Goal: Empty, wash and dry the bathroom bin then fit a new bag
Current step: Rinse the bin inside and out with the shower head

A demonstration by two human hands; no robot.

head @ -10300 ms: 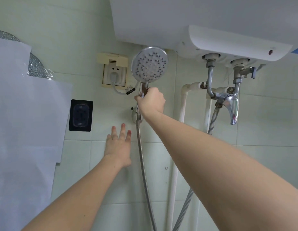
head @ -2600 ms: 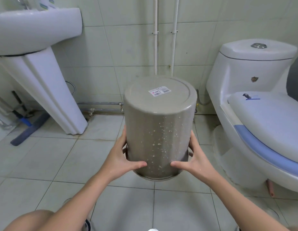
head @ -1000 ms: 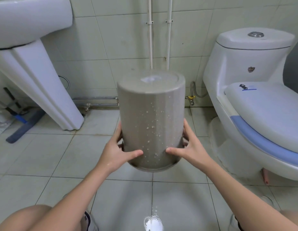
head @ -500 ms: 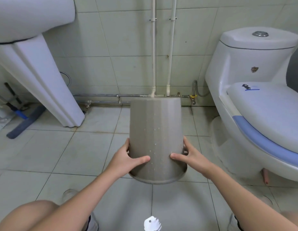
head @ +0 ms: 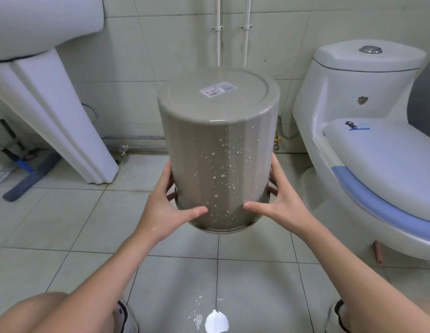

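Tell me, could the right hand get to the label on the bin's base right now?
Probably yes. The label faces up on the upturned bin with nothing over it, but the right hand would have to let go, leaving only the left hand holding.

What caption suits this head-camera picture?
Both hands, left hand and right hand, hold the wet grey bin upside down above the bathroom floor.

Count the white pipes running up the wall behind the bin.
2. The left pipe and the right pipe rise side by side above the upturned bin, which hides their lower ends.
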